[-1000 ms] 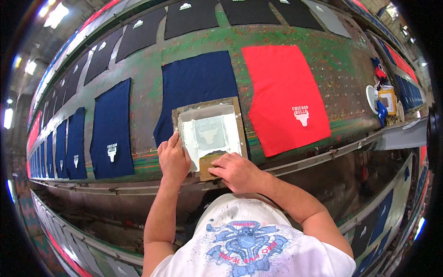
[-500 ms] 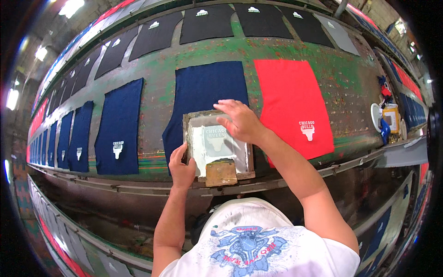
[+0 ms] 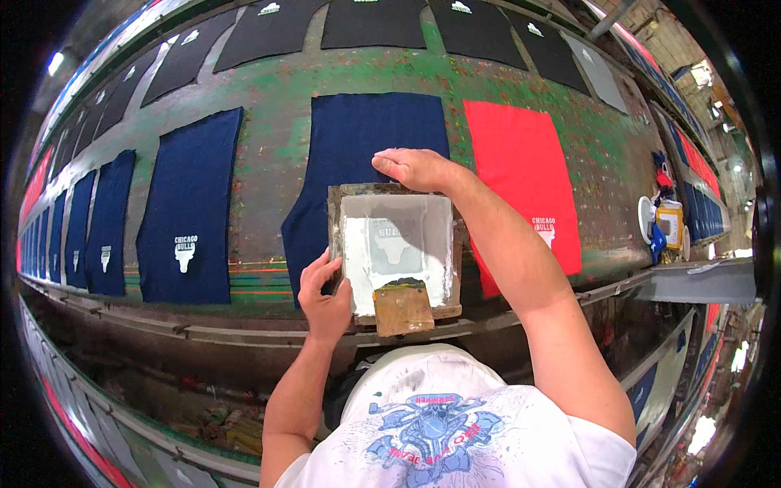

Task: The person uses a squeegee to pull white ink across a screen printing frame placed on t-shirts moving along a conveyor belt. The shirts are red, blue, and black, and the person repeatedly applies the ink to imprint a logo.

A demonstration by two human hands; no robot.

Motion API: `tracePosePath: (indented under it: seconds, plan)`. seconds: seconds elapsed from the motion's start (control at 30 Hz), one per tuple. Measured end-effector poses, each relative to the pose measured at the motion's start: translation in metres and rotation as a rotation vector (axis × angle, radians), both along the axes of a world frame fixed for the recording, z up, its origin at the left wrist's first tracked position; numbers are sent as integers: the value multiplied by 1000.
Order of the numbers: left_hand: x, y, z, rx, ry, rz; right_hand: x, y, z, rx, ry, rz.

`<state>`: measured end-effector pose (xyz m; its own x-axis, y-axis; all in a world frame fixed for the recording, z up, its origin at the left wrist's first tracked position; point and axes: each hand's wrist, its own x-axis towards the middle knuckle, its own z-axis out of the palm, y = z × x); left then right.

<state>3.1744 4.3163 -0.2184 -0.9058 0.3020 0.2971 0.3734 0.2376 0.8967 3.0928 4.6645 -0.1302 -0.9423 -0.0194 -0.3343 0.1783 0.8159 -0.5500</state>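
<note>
A wooden silk-screen frame (image 3: pixel 335 228) with white ink round its grey mesh lies over the near part of a navy fabric panel (image 3: pixel 378 130). A bull-head design with lettering shows through the mesh. My left hand (image 3: pixel 324 299) grips the frame's left side near its front corner, the thumb bent against the wood. Beyond the frame's far edge is my right hand (image 3: pixel 416 169), empty, its fingers stretched out to the left and close together; whether it touches the wood I cannot make out. A wooden squeegee (image 3: pixel 404 309) leans at the frame's near end, its lower edge in the ink.
A red panel (image 3: pixel 525 179) with a white print lies to the right, partly behind my right forearm. Printed navy panels (image 3: pixel 189 203) line the left, black ones (image 3: pixel 373 24) the far side. A yellow container (image 3: pixel 669 226) and rags stand at the table's right end.
My right hand has moved from above the mesh to beyond the frame's far edge, its fingers now closer together. My left hand stays at the frame's left side. The view has shifted slightly.
</note>
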Motion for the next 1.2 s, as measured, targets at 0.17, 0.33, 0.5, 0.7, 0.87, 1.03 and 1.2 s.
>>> tracePosePath:
  seconds: [0.17,0.33,0.5,0.7,0.87,1.03,1.2]
  plan:
    - [3,1,7,118,66,-13,-16,2,5,2,-45,-8]
    - [-3,0,9,176,-36,-22,2,20,31,-136,162,-37]
    - [-19,-3,14,292,-198,-1,115,12,40,-119,972,-373]
    - [-3,41,34,322,-195,33,287,-14,16,-622,611,-456]
    - [65,129,53,248,-154,-48,375,32,7,-525,613,-569]
    - [143,233,47,183,-134,-125,448,124,19,-445,424,-676]
    - [192,293,25,223,-141,-163,487,178,21,-282,364,-657]
